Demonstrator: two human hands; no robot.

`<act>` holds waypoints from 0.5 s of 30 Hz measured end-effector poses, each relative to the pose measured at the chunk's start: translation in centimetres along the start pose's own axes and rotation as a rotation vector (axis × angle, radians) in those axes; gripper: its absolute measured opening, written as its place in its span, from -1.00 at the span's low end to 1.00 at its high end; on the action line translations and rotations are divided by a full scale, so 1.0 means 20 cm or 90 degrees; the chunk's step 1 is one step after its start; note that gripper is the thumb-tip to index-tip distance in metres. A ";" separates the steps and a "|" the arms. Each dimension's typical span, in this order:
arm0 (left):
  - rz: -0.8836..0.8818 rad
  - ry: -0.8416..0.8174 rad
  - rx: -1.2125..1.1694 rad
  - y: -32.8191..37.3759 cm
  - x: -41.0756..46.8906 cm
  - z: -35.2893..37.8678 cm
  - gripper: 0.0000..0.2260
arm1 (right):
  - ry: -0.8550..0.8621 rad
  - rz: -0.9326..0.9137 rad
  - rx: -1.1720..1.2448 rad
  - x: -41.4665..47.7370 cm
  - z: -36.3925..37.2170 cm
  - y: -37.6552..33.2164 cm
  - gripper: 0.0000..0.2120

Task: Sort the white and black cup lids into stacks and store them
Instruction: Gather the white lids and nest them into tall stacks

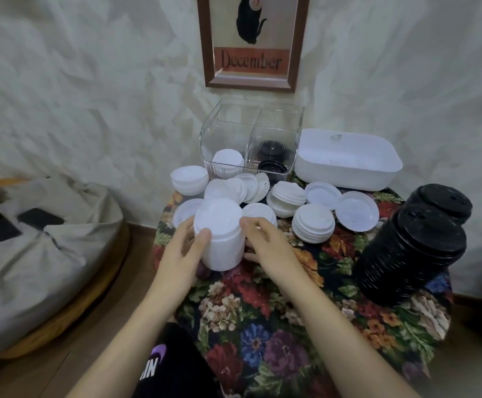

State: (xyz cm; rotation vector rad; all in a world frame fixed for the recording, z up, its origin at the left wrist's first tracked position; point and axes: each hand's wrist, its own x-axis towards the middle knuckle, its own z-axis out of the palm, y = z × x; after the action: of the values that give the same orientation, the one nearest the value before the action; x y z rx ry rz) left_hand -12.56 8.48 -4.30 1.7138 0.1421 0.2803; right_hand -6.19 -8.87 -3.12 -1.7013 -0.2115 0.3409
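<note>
Left hand [182, 248], right hand [266, 243] round white lid stack [220, 225], lid edges blurred

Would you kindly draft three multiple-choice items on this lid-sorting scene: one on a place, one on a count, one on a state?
1. In the clear container, the black lids lie in which compartment? A. left B. right C. both
2. How many tall black stacks stand on the table? A. one B. two C. four
3. The tall white stack is: A. gripped from both sides B. toppled, untouched C. inside a bin
Answers: 1 B, white lids sit in the left one. 2 B, both at the right edge. 3 A, the left hand and right hand grip it.
</note>
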 end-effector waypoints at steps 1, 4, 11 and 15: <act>-0.004 -0.007 -0.006 0.01 0.02 0.01 -0.56 | 0.025 0.003 -0.001 0.01 0.00 0.00 -0.37; -0.050 -0.022 -0.047 0.03 0.07 0.02 -0.46 | 0.077 -0.007 -0.037 0.04 0.00 -0.03 -0.51; -0.055 -0.106 -0.021 0.01 -0.04 0.09 -0.39 | 0.027 0.058 -0.088 -0.09 -0.18 0.00 -0.58; -0.001 -0.166 0.023 0.01 -0.05 0.12 -0.29 | 0.009 0.017 -0.027 -0.16 -0.17 0.05 -0.71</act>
State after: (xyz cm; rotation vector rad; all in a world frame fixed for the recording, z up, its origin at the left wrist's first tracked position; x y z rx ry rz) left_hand -12.97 5.94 -4.65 1.7689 -0.0444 0.0518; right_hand -8.09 -13.30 -3.22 -1.7488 -0.1869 0.3461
